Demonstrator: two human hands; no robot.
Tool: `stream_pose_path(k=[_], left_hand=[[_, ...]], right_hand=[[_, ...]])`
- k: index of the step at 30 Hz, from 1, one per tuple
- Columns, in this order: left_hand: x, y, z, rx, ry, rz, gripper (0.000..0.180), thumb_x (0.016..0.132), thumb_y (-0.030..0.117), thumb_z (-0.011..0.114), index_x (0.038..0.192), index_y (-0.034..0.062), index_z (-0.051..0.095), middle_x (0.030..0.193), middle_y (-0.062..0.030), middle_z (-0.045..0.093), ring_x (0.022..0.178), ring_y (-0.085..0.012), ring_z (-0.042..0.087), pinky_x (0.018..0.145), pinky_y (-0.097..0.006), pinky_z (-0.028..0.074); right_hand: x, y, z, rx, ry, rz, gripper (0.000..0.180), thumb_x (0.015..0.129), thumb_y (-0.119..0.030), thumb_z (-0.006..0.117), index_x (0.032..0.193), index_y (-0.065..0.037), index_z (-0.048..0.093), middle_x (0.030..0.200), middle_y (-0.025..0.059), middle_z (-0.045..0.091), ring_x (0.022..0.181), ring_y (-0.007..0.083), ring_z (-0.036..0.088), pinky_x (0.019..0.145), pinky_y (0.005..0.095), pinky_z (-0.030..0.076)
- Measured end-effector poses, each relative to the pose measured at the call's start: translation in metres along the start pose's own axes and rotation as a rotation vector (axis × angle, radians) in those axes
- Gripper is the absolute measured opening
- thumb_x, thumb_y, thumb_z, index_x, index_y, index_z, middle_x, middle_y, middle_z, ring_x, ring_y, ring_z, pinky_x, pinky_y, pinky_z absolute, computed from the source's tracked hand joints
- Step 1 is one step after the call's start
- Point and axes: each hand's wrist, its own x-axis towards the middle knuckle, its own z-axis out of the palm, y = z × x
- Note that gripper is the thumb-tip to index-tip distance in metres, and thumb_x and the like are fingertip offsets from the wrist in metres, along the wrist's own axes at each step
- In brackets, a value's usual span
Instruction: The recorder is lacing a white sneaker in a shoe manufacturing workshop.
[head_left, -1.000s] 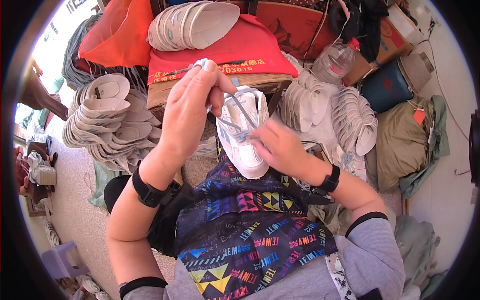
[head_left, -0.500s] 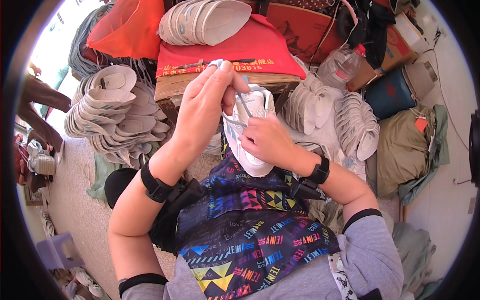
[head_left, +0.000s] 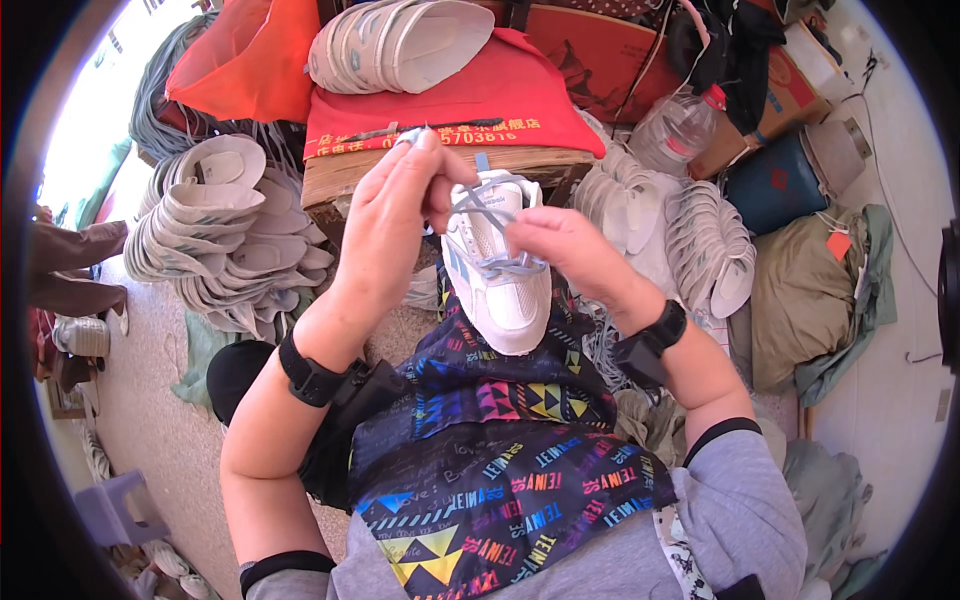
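Pinching a gray lace (head_left: 490,212) with fingers of the right hand (head_left: 588,256), over a white shoe (head_left: 505,302) pointing toe-first at the patterned apron (head_left: 500,398), before the counter (head_left: 345,182). Holding up the left hand (head_left: 392,205), fingers curled near the lace; cannot tell whether gripping it.

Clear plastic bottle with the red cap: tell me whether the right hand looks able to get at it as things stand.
Probably not straight away: the right hand pinches the grey lace, and stacked shoe uppers lie between hand and bottle. Nothing seems to cover the bottle itself.
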Motion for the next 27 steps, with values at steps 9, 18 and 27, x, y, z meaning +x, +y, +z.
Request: stream_pose_path(k=[9, 18, 27], left_hand=[[0.004, -0.031, -0.049, -0.639, 0.071, -0.168, 0.024, 0.102, 0.021, 0.046, 0.107, 0.0015, 0.058, 0.087, -0.0056, 0.059, 0.06, -0.009, 0.047, 0.056, -0.024, 0.041], [-0.013, -0.084, -0.063, -0.749, 0.312, -0.27, 0.014, 0.1, 0.021, 0.051, 0.1, 0.0063, 0.053, 0.097, -0.0112, 0.065, 0.066, -0.0124, 0.055, 0.061, -0.025, 0.048], [-0.032, -0.113, -0.004, 0.718, -0.054, 0.291, 0.011, 0.081, 0.005, 0.073, 0.09, 0.0016, 0.066, 0.081, -0.0027, 0.047, 0.067, -0.0109, 0.046, 0.059, -0.026, 0.039]], right_hand=[[0.004, -0.016, -0.036, 0.722, -0.032, -0.147, 0.021, 0.095, -0.022, 0.054, 0.082, -0.007, 0.06, 0.088, 0.0042, 0.062, 0.087, 0.0164, 0.057, 0.089, 0.0328, 0.043], [0.021, -0.021, -0.176, 1.315, 0.204, -0.322, 0.015, 0.097, -0.013, 0.047, 0.085, -0.006, 0.054, 0.066, 0.0013, 0.048, 0.064, 0.0155, 0.049, 0.074, 0.0353, 0.046], [0.004, -0.008, -0.219, 1.145, 0.442, -0.114, 0.015, 0.097, -0.013, 0.046, 0.091, -0.005, 0.056, 0.065, -0.0003, 0.05, 0.061, 0.0149, 0.05, 0.074, 0.0344, 0.046]])
